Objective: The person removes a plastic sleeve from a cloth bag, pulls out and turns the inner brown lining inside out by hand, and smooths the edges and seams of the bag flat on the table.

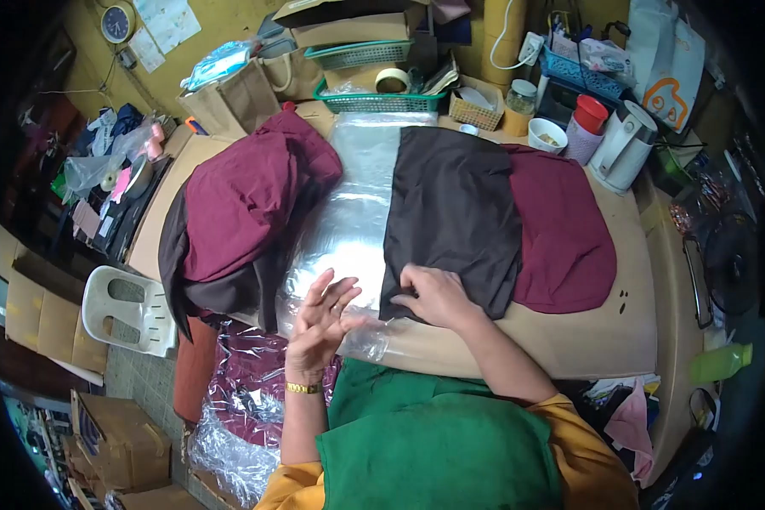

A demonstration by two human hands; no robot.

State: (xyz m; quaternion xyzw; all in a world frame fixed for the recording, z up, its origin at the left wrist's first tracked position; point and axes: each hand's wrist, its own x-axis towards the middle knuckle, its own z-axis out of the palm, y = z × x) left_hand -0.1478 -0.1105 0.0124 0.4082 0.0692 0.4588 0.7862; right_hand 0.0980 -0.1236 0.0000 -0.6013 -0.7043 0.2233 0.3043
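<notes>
My left hand (pixel 321 327) is raised over the near end of the clear plastic sheets (pixel 336 225), palm turned up and fingers spread, holding nothing. On the near left part of a folded black cloth (pixel 452 212) rests my right hand (pixel 438 296), its thumb and bent forefinger apart. The black cloth lies flat, overlapping the plastic on its left side. A maroon cloth (pixel 561 229) joins or lies under its right side; I cannot tell which. To the left of the plastic sits a heap of maroon fabric (pixel 238 200) with black fabric (pixel 221 297) beneath it.
Cardboard (pixel 625 331) covers the table. Along the back stand a green basket (pixel 378 103) holding a tape roll (pixel 392 81), a jar (pixel 520 98), a white bowl (pixel 546 136) and a kettle (pixel 624 149). Plastic-wrapped maroon goods (pixel 251 382) lie below, near a white chair (pixel 132 310).
</notes>
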